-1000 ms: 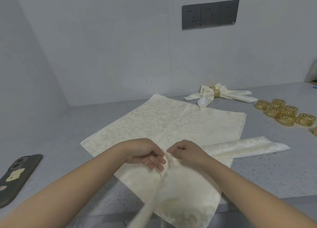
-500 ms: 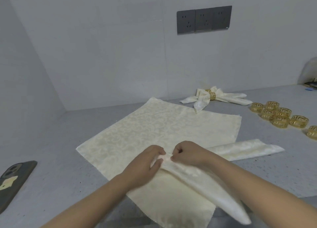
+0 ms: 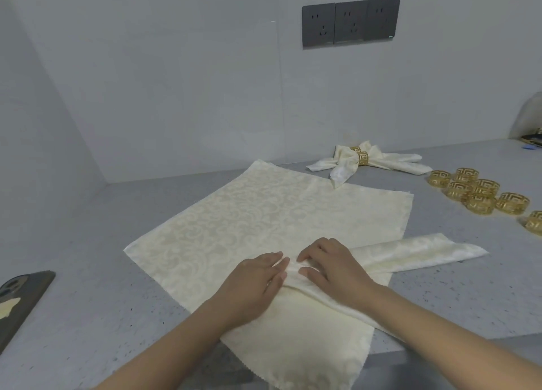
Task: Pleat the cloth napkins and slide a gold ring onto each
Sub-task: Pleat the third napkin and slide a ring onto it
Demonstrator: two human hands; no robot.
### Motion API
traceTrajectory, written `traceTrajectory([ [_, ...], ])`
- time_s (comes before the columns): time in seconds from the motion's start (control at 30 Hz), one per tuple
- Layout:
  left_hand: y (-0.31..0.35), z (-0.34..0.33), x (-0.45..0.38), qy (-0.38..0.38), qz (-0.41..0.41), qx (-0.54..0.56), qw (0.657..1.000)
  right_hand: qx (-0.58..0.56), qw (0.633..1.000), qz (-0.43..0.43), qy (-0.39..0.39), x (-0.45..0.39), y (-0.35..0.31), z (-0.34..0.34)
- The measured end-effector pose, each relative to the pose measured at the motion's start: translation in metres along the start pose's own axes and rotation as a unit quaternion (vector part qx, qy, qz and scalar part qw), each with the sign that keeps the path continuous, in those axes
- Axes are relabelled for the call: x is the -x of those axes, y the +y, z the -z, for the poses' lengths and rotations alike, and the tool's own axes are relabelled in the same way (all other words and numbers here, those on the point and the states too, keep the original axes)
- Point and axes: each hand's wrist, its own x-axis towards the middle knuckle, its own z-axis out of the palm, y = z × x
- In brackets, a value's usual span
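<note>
Napkins are what sits on this grey counter (image 3: 88, 316), and going left to right the first thing is a dark phone (image 3: 20, 298) lying flat at the counter's left edge, partly cut off by the frame. Next comes the flat napkin (image 3: 264, 222), a cream damask square spread open over the counter's middle, its near corner hanging over the front edge. On it lies a folded napkin strip (image 3: 410, 251), bent at the middle, one end reaching toward the right and the other running back to the front edge. The left hand (image 3: 252, 284) lies flat with fingers straight, pressing the cloth just beside the bend. The right hand (image 3: 331, 266) rests on the bend itself, fingers bent down over the fold; the two hands nearly touch at the fingertips. Toward the back edge, near the wall, a finished napkin (image 3: 346, 166) lies with a gold band around its middle, fanned like a bow. Loose gold rings (image 3: 481, 193) cluster near the right edge. Wall sockets (image 3: 350, 21) sit above.
</note>
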Motion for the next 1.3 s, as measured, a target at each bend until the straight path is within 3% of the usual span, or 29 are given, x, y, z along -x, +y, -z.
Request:
traceTrajectory([
  [0.23,0.004,0.006,-0.007,-0.003,0.039,-0.023,0.999,0.015,1.000,0.018,-0.002,0.002,0.003,-0.003],
  [0.4,0.004,0.015,-0.018,-0.046,0.044,-0.049,0.997,0.076,0.992,-0.101,-0.011,-0.002,0.007,0.025],
  [0.53,0.006,0.022,-0.026,-0.085,0.052,-0.056,0.993,0.167,0.945,-0.227,-0.166,-0.015,0.018,0.062],
  [0.7,0.008,0.023,-0.029,-0.097,0.063,-0.052,0.992,0.144,0.911,-0.258,-0.287,-0.035,0.025,0.079],
  [0.93,0.010,0.027,-0.029,-0.103,0.065,-0.055,0.991,0.090,0.932,-0.227,-0.269,-0.039,0.007,0.084],
  [1.1,0.010,0.028,-0.029,-0.099,0.068,-0.052,0.991,0.130,0.926,-0.235,-0.264,-0.047,-0.003,0.073],
  [1.17,0.010,0.028,-0.029,-0.098,0.068,-0.049,0.992,0.096,0.917,-0.267,-0.279,-0.052,-0.005,0.074],
  [1.23,0.010,0.027,-0.030,-0.100,0.066,-0.047,0.992,-0.048,0.901,-0.323,-0.287,-0.057,-0.003,0.077],
  [1.3,0.009,0.026,-0.030,-0.097,0.069,-0.037,0.992,-0.216,0.858,-0.372,-0.279,-0.059,-0.002,0.078],
])
